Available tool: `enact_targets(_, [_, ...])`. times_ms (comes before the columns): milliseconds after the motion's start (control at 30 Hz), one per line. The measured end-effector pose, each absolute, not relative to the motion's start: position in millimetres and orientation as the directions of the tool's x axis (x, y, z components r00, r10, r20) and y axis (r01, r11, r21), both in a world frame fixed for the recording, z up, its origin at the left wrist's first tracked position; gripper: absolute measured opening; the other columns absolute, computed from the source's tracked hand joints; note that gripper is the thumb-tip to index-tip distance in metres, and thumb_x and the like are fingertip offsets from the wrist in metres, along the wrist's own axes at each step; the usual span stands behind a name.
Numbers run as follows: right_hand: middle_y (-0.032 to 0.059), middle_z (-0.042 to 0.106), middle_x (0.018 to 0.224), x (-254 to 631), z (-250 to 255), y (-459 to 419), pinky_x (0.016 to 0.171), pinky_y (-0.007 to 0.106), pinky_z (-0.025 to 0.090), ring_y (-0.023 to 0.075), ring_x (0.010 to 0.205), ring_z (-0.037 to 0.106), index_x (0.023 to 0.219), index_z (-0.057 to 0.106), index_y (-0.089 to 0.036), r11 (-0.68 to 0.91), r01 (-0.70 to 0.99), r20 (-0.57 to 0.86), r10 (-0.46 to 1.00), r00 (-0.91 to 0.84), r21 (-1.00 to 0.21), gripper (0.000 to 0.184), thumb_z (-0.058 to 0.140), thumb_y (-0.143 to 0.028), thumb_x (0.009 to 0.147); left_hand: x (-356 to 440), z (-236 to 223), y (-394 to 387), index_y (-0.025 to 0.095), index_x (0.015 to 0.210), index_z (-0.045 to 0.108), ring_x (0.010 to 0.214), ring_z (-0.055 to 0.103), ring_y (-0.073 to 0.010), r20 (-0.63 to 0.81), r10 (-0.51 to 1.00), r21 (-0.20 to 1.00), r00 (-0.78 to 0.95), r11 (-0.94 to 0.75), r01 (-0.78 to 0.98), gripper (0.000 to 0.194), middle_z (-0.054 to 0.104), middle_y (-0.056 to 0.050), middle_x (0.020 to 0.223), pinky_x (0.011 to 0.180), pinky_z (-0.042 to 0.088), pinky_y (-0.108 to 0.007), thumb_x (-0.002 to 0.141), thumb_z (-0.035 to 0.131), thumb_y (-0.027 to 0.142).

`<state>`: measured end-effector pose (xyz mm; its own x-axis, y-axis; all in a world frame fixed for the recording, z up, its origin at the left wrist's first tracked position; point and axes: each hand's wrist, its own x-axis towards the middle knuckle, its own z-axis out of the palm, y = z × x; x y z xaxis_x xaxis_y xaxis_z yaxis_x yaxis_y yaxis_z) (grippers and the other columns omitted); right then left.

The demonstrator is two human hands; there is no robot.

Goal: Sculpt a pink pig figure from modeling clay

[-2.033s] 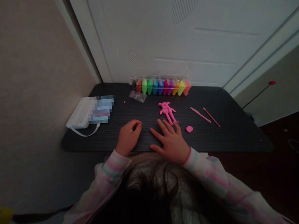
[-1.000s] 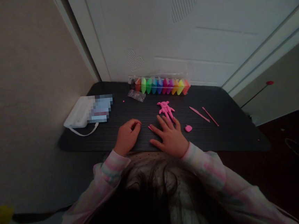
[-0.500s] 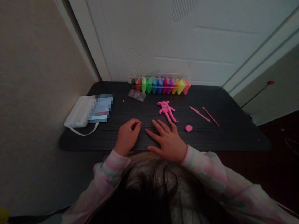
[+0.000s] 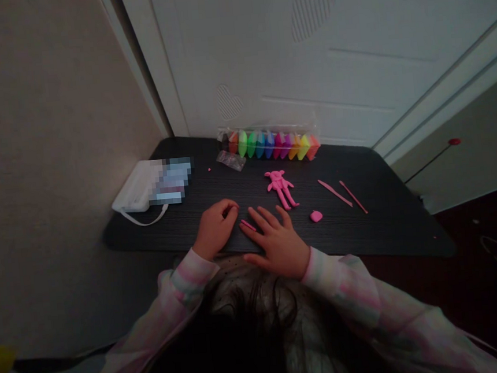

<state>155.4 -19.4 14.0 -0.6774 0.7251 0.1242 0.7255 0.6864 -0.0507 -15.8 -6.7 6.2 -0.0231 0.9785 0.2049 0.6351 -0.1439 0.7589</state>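
My right hand (image 4: 275, 241) lies spread and palm down near the front of the dark table (image 4: 357, 232). A thin pink clay roll (image 4: 248, 225) shows at the tip of its index finger, partly covered by the fingers. To its left, my left hand (image 4: 218, 227) rests with fingers curled and thumb against them; whatever they pinch is hidden. Beyond the right hand a pink clay figure (image 4: 280, 189) with ears, arms and long legs lies flat. Right of the figure's feet sits a small pink clay lump (image 4: 316, 216).
Two pink modelling tools (image 4: 335, 193) lie at the right. Colourful clay packs (image 4: 270, 144) in a clear tray stand at the back, with a crumpled clear wrapper (image 4: 231, 160) before them. A white box-shaped device (image 4: 138, 187) with a cable is at the left.
My right hand has slid back and forth, ending nearer me and to the left, uncovering the figure's feet. The thin roll shows again at its fingertip. My left hand stays put.
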Motion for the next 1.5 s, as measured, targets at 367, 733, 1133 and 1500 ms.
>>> enact_targets(367, [0.0112,0.027,0.138,152.6,14.7,-18.5,0.097,0.051,0.008,0.0281,0.124,0.023,0.123,0.041,-0.027,0.644,0.762,0.141,0.762,-0.632,-0.069,0.056,0.028,-0.059,0.079,-16.3,5.5,-7.0,0.018,0.077,0.058,0.074,0.057,-0.0134,0.222,0.974,0.763,-0.040,-0.148,0.629,0.018,0.063,-0.001,0.078,0.070,0.042,-0.024,0.078,0.041,0.025])
enact_targets(733, [0.0116,0.026,0.138,150.4,11.3,-14.3,0.096,0.052,0.009,0.0294,0.124,0.023,0.123,0.041,-0.028,0.609,0.790,0.149,0.790,-0.595,-0.073,0.055,0.029,-0.058,0.079,-16.6,4.4,-6.3,0.017,0.076,0.058,0.073,0.057,-0.0132,0.235,0.972,0.751,-0.032,-0.160,0.641,0.018,0.063,0.000,0.077,0.069,0.041,-0.024,0.078,0.041,0.025])
enact_targets(1133, [0.0112,0.026,0.138,147.1,12.9,-14.3,0.097,0.051,0.007,0.0275,0.124,0.023,0.126,0.037,-0.028,0.671,0.737,0.126,0.741,-0.660,-0.081,0.057,0.028,-0.060,0.078,-16.3,4.6,-6.5,0.017,0.077,0.058,0.073,0.058,-0.0134,0.227,0.974,0.753,-0.026,-0.158,0.639,0.019,0.063,-0.001,0.077,0.069,0.042,-0.024,0.079,0.041,0.025])
enact_targets(1500, [0.0105,0.026,0.138,145.3,12.6,-14.9,0.097,0.051,0.008,0.0271,0.125,0.023,0.124,0.039,-0.029,0.636,0.768,0.126,0.771,-0.625,-0.083,0.056,0.026,-0.059,0.079,-16.3,5.2,-7.1,0.017,0.076,0.058,0.073,0.057,-0.0134,0.222,0.974,0.767,-0.048,-0.144,0.626,0.018,0.063,-0.001,0.077,0.069,0.042,-0.024,0.078,0.041,0.024])
